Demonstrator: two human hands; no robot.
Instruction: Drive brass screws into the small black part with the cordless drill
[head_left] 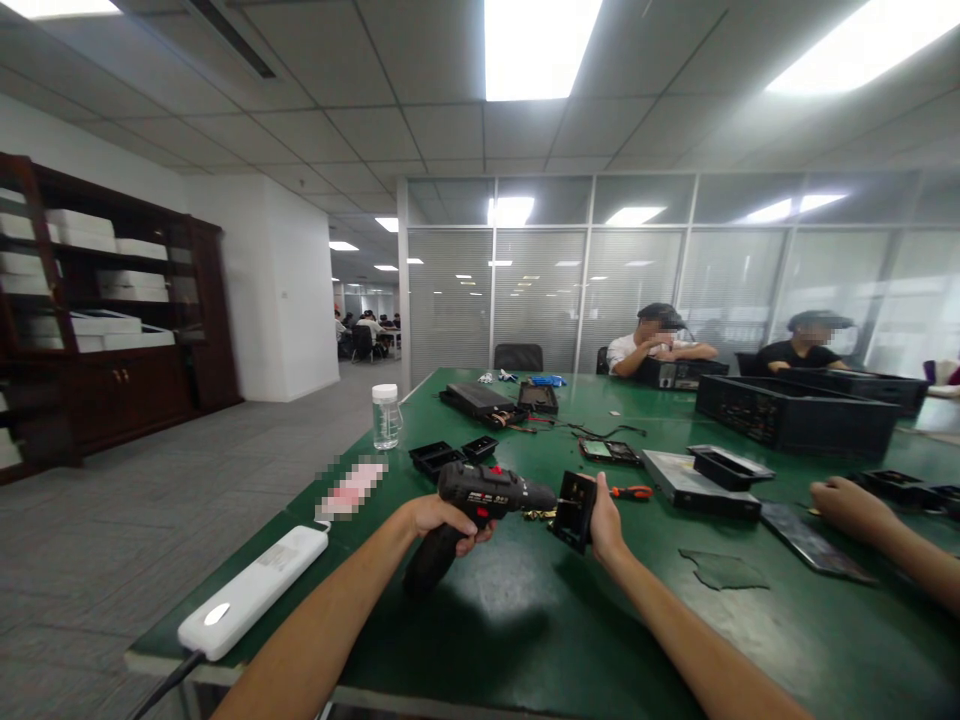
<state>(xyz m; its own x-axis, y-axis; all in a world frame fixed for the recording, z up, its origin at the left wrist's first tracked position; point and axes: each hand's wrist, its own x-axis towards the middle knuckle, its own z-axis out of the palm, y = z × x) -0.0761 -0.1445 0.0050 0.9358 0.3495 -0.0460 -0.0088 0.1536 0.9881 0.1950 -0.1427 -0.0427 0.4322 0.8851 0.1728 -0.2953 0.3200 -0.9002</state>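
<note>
- The left hand (448, 522) is closed around the handle of the drill (480, 490), above the table (495, 655).
- The right hand (607, 525) grips the black case (576, 525) by its side, with the open face toward the drill.
- The drill points into the case; whether its tip touches, one cannot tell.

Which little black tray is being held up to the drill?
The black tray in the right hand, tilted up at the drill; the other trays are in neither hand.
</note>
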